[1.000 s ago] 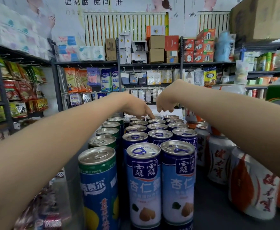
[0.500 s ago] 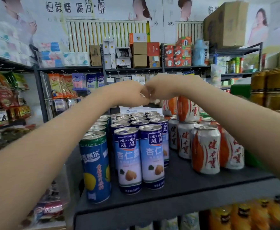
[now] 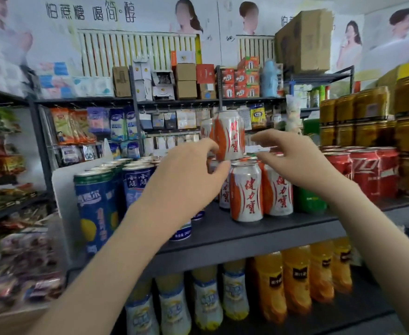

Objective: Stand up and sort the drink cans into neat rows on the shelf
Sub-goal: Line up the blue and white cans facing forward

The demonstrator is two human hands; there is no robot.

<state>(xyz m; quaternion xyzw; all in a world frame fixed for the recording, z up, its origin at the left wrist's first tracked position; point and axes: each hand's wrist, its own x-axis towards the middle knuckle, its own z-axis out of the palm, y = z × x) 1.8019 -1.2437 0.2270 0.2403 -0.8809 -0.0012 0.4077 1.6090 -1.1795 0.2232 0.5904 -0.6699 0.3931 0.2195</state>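
Note:
Orange-and-white drink cans (image 3: 246, 192) stand upright on the dark grey shelf (image 3: 247, 229), and another orange-and-white can (image 3: 230, 134) stands stacked on top of them. My left hand (image 3: 189, 175) hovers just left of the stacked can, fingers spread and curved, holding nothing. From the right, my right hand (image 3: 288, 153) reaches toward the same can with fingers extended, also holding nothing. Tall blue cans (image 3: 135, 187) and green-topped blue cans (image 3: 97, 206) stand in rows at the left, partly hidden by my left arm.
A white divider (image 3: 60, 189) borders the shelf's left end. A green can (image 3: 307, 201), red cans (image 3: 365, 170) and stacked gold cans (image 3: 368, 110) fill the right. Orange juice bottles (image 3: 295, 284) sit on the shelf below. Racks of snacks and boxes stand behind.
My hands, touching over the back of the blue can rows, have parted, opened and shifted right to either side of the stacked orange-and-white can. The view has pulled back and lowered.

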